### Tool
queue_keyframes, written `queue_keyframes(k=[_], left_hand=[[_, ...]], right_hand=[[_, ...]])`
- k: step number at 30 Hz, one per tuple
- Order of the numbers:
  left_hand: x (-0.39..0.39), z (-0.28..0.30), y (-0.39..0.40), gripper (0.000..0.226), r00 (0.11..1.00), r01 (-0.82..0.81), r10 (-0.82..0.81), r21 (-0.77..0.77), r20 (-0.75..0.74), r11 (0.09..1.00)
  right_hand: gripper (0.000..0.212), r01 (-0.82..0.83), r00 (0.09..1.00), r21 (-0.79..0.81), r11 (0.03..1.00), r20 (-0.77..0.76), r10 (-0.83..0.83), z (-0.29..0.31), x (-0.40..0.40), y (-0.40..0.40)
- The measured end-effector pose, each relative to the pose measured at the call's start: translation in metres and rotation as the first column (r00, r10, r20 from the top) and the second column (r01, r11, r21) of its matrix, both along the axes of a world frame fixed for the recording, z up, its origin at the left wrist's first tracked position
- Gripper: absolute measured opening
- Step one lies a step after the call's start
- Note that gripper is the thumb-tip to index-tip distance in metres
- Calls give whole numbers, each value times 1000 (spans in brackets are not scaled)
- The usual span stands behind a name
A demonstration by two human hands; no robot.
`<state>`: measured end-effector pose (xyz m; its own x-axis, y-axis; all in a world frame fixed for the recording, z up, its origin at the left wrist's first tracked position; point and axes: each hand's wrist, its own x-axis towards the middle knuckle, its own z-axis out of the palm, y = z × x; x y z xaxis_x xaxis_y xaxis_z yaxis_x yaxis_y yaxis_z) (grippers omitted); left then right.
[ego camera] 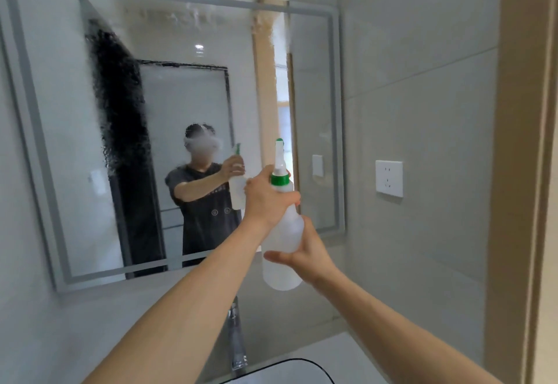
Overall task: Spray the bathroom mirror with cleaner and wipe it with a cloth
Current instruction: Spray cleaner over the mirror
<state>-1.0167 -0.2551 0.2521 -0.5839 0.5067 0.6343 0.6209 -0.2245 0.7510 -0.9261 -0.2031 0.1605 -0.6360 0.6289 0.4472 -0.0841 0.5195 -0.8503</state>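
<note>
The left hand [267, 195] is wrapped around the neck of a translucent white plastic spray bottle with a green collar and nozzle tip [283, 232], just below the collar; the right hand [305, 255] grips the bottle's lower body from the right, thumb across the front. The bottle is held upright in front of the lower right part of the large rectangular wall mirror with a frosted border strip [187, 130], apart from the glass. Spraying appears under way: droplets and runs mark the upper and left glass, while the lower and right areas look dry. Wiping is judged not begun; no cloth is in view. Room to move is limited: a grey tiled side wall carrying a white socket plate [389, 178] stands close on the right, and a chrome tap [237, 338] with a dark-rimmed white basin [290, 373] lies directly below the arms.
</note>
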Motion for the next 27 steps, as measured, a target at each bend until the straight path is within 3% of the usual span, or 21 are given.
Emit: queue_keyframes(k=[5, 15, 22, 27], left_hand=[[21, 2, 19, 54, 993, 120, -119, -47, 28, 992], [49, -7, 54, 30, 987, 146, -140, -87, 75, 985], [57, -37, 69, 51, 962, 243, -225, -103, 157, 965], [65, -57, 76, 41, 970, 205, -185, -119, 157, 972]], right_hand=[[86, 69, 998, -21, 997, -1, -69, 0, 19, 17], [76, 136, 990, -46, 990, 33, -134, -13, 48, 47], [86, 174, 977, -67, 982, 135, -164, -38, 62, 61], [94, 195, 965, -88, 977, 198, -174, -52, 72, 64]])
